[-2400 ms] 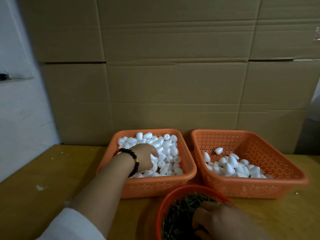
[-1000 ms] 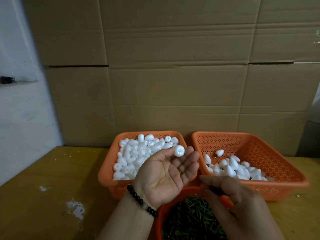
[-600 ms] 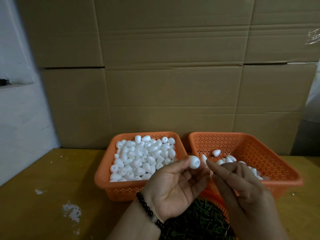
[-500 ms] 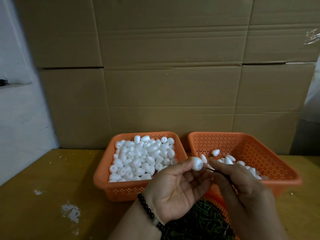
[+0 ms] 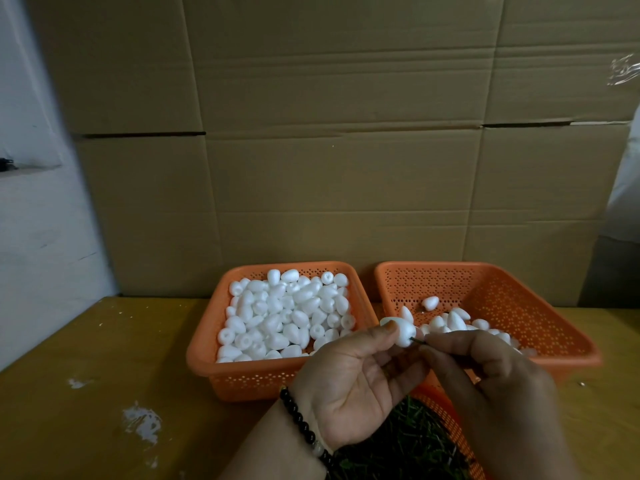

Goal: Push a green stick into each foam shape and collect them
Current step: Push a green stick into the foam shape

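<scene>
Both hands are bare, with no gloves and no sleeves in view at either forearm. The left hand (image 5: 349,382) has a bracelet (image 5: 304,426) of round, glossy black beads strung around its wrist, with one paler, greyish bead among them near the lower end. The right hand (image 5: 491,372) wears nothing at its visible wrist, and its fingernails are short and unpainted.

Matt white foam shape (image 5: 401,332); perforated orange plastic baskets (image 5: 485,292); cardboard wall (image 5: 329,168).
</scene>
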Tool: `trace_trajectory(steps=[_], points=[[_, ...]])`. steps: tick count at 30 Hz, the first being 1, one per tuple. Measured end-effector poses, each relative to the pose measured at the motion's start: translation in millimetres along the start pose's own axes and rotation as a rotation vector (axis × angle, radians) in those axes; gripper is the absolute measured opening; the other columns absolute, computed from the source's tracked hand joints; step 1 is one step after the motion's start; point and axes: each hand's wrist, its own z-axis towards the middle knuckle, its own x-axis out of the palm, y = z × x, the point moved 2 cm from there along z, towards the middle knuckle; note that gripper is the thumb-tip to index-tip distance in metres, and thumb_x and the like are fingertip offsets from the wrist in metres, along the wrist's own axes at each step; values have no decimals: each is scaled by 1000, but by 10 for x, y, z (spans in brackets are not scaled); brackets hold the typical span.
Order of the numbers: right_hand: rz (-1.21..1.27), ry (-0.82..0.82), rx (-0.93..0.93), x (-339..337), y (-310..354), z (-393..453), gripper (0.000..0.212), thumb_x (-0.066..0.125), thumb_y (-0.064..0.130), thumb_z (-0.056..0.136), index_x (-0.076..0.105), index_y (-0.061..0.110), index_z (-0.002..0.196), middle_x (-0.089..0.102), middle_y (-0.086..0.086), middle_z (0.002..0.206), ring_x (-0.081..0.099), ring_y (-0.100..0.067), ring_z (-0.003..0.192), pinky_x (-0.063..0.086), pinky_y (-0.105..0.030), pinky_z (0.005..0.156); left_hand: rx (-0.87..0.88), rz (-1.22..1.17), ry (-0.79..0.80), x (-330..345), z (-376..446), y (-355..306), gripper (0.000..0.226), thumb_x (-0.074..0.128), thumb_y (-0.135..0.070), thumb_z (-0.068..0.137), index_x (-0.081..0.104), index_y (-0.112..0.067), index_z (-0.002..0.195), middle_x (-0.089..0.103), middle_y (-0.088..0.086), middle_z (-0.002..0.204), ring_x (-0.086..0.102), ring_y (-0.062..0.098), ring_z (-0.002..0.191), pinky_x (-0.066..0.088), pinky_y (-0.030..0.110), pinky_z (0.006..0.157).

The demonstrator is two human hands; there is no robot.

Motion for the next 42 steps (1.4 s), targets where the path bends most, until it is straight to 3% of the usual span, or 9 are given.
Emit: trace_trajectory(steps=[3, 6, 11, 20, 28, 31, 34, 36, 42], points=[[-24, -7, -6, 9, -15, -4, 14, 69, 24, 68, 69, 30, 80, 63, 30, 77, 59, 15, 82, 39, 5, 66, 7, -10, 7, -1, -12, 8, 17, 65, 4, 76, 69, 7, 93, 69, 23, 93, 71, 29, 78, 59, 38, 70], [-16, -4, -9, 5, -18, -8, 10, 68, 24, 68, 70, 25, 78, 63, 25, 80, 60, 13, 82, 40, 4, 66, 18, 23, 2, -3, -10, 26, 48, 70, 4, 71, 59, 10, 117, 67, 25, 107, 71, 29, 88, 59, 38, 73], [-22, -1, -2, 9, -16, 5, 9, 67, 26, 69, 72, 24, 76, 65, 21, 78, 61, 8, 82, 43, 1, 67, 23, 28, 25, -1, -14, 43, 65, 73, 3, 66, 51, 10, 127, 66, 25, 108, 70, 29, 89, 59, 38, 72], [-45, 2, -9, -13, 6, 14, 10, 65, 27, 70, 72, 24, 77, 64, 22, 78, 61, 8, 84, 42, 2, 67, 20, 0, 84, 34, -36, 54, 34, 74, 4, 66, 68, 7, 100, 67, 26, 105, 71, 31, 86, 59, 37, 68], [-44, 2, 3, -17, 23, 29, 11, 66, 29, 69, 68, 33, 79, 63, 27, 79, 61, 12, 83, 40, 4, 65, 20, 24, 82, 31, -24, 62, 29, 76, 1, 66, 72, 6, 95, 68, 26, 106, 71, 30, 88, 58, 36, 70], [-21, 22, 29, -6, 15, 38, 24, 69, 29, 69, 61, 44, 86, 66, 30, 75, 61, 14, 82, 41, 4, 68, 28, 29, 67, 18, -7, 54, 26, 75, -1, 68, 71, 5, 93, 68, 25, 103, 71, 29, 86, 58, 36, 72], [-3, 41, 39, 0, -38, 23, 42, 79, 15, 67, 60, 43, 92, 65, 32, 95, 62, 14, 84, 42, 2, 72, 41, 24, 38, 1, 7, 45, 23, 74, -3, 70, 72, 3, 92, 69, 22, 99, 71, 28, 83, 58, 36, 71], [-29, 55, 22, 7, -69, 8, 47, 81, 7, 66, 61, 40, 92, 68, 26, 84, 63, 13, 84, 44, 1, 72, 47, 27, 8, -15, 14, 40, 21, 72, -3, 73, 70, 1, 94, 70, 20, 96, 71, 27, 80, 58, 35, 69], [-43, 3, -55, 8, -8, 28, 22, 67, 23, 70, 64, 34, 88, 61, 29, 84, 61, 13, 88, 42, 3, 72, 49, 35, -35, -10, 15, 48, 31, 71, -4, 72, 65, 0, 102, 69, 19, 94, 71, 26, 77, 58, 34, 64]])
